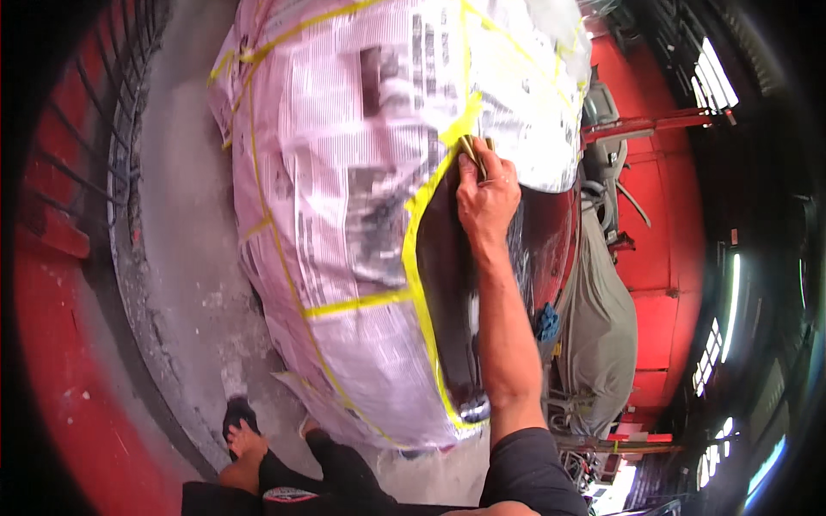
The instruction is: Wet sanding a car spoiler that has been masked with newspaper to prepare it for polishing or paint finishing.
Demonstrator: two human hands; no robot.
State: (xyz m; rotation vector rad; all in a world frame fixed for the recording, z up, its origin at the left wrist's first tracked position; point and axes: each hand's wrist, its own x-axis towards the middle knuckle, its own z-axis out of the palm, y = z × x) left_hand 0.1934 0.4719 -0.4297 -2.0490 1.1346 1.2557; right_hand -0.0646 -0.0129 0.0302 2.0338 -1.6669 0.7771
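Observation:
My right hand reaches forward, its fingers closed round a small folded brownish-gold sheet that looks like sandpaper. It presses against the upper end of a dark, glossy car panel, close to the yellow masking tape along the panel's edge. Printed paper covers most of the car body around that panel. Low on the left, my left hand hangs with its fingers apart, overlapping a dark shape that may be my shoe.
Grey concrete floor runs along the car's left side, by a red wall with a dark metal grille. Beyond the car on the right are a grey cover, a bunched blue cloth and a red wall.

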